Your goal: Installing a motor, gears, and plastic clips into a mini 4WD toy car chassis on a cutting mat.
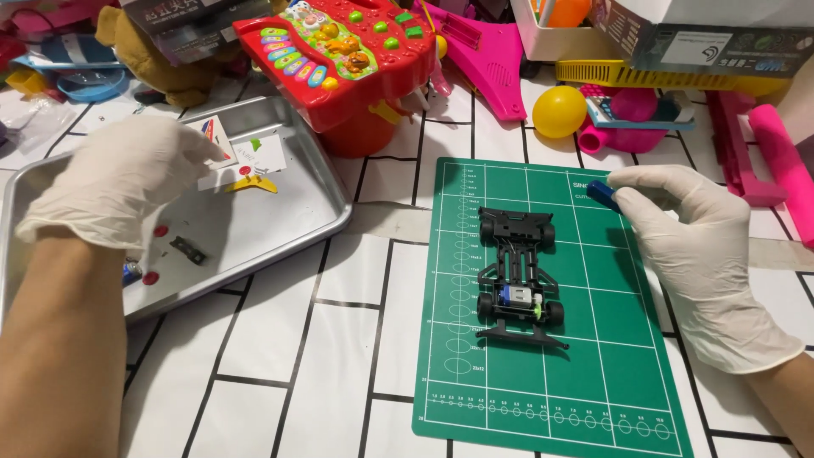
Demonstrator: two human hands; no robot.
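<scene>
Toy car chassis (515, 276) lies centrally on cutting mat (551, 373), right half of table (280, 365). Metal tray (280, 216) sits left of mat, holding small parts. Toy keyboard (335, 51) stands behind tray; ball (560, 111) behind mat.

Two gloved hands, one toy car chassis (517, 280), one green cutting mat (593, 356), one metal tray (280, 220).

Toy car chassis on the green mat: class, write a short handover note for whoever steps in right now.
Left hand: gloved, over the metal tray, among small loose parts; whether it grips one cannot be told.
Right hand: gloved, pinching a small blue part at the mat's top edge.
Chassis: bare, wheels on, no body shell, untouched mid-mat.
Left: tray parts and blue part are not on the chassis.
</scene>
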